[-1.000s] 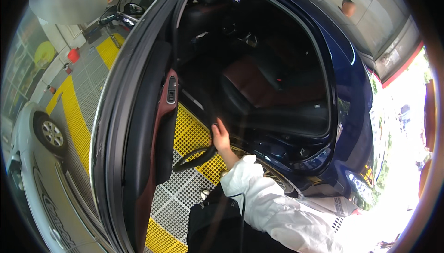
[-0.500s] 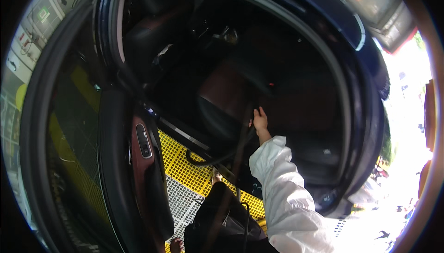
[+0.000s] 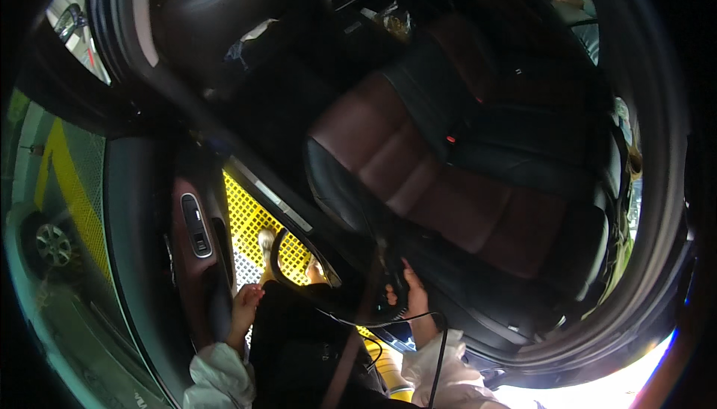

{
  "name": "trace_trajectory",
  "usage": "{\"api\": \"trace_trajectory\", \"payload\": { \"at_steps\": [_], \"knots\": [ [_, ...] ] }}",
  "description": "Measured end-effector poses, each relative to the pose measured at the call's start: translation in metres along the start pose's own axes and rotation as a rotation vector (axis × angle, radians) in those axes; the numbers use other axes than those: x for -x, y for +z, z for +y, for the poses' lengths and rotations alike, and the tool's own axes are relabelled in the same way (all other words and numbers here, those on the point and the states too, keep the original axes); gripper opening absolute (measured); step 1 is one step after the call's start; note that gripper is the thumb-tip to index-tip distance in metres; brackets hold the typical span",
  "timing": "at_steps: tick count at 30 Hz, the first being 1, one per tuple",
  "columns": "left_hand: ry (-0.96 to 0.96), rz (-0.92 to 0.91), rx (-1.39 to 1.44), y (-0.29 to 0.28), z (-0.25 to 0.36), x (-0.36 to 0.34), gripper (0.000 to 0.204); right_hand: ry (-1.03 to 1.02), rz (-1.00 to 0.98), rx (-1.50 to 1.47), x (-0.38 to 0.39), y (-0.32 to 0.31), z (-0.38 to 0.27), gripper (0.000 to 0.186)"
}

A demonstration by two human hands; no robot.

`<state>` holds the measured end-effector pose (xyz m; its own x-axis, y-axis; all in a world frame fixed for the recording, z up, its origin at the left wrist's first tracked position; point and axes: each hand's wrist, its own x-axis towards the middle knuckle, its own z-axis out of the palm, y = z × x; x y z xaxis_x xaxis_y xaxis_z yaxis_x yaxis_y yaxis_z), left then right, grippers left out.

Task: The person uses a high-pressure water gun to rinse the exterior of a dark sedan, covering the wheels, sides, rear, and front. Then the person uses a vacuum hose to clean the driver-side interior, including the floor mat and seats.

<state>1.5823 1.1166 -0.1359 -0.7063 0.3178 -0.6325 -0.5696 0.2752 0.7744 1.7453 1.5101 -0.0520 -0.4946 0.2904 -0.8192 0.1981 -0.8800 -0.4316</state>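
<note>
My right hand [image 3: 415,298] is wrapped round a dark handle [image 3: 393,274] at the lower edge of the car's rear seat. A thick black hose [image 3: 276,261] loops beside the door sill and runs toward that hand; its link to the handle is hard to see in the dark. A thin black cable [image 3: 442,349] passes under my right wrist. My left hand [image 3: 243,310] is beside the open door's inner panel, its fingers loosely curled with nothing visible in them. The rear seat [image 3: 396,155], black with dark red panels, lies in front of my hands.
The open car door [image 3: 179,259] with its switch panel [image 3: 196,226] stands on my left. A metal sill strip [image 3: 278,203] edges the doorway above a yellow and white floor grating [image 3: 250,203]. Farther in, a clear plastic bag [image 3: 396,22] lies near the front seats.
The view has moved in closer to the cabin. My right hand has drawn back toward my body and now shows a dark handle. My left hand has risen into sight beside the door.
</note>
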Motion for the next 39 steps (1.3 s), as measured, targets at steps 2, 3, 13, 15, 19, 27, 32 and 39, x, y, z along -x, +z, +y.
{"api": "trace_trajectory", "payload": {
  "at_steps": [2, 3, 13, 15, 19, 27, 32, 39],
  "knots": [
    [0.004, -0.087, -0.051, 0.011, 0.021, -0.028, 0.02, -0.217, 0.093, 0.123, 0.002, -0.003, -0.037, 0.052],
    [0.013, -0.112, -0.073, 0.012, 0.03, -0.036, 0.019, -0.304, 0.152, 0.089, -0.012, 0.0, -0.054, 0.051],
    [0.036, -0.158, -0.164, 0.017, 0.035, -0.075, 0.022, -0.462, 0.41, 0.097, -0.199, 0.059, -0.03, 0.057],
    [0.109, -0.057, -0.067, -0.003, 0.025, -0.09, 0.019, -0.439, 0.275, 0.009, -0.164, 0.091, 0.0, 0.058],
    [0.104, -0.007, 0.154, 0.034, 0.107, -0.129, 0.021, -0.477, 0.081, 0.291, -0.079, 0.148, 0.029, 0.059],
    [0.138, -0.248, 0.072, 0.118, 0.189, -0.215, 0.084, -0.402, -0.338, 1.365, -0.15, 0.231, -0.041, 0.047],
    [-0.005, -0.08, 0.272, 0.09, 0.203, -0.316, 0.08, -0.983, -0.035, 0.937, -0.307, 0.208, -0.135, 0.033],
    [0.1, 0.07, -0.133, 0.119, 0.264, -0.572, 0.068, -0.642, 1.425, 1.197, -0.534, 0.198, -0.195, 0.067]
  ]
}}
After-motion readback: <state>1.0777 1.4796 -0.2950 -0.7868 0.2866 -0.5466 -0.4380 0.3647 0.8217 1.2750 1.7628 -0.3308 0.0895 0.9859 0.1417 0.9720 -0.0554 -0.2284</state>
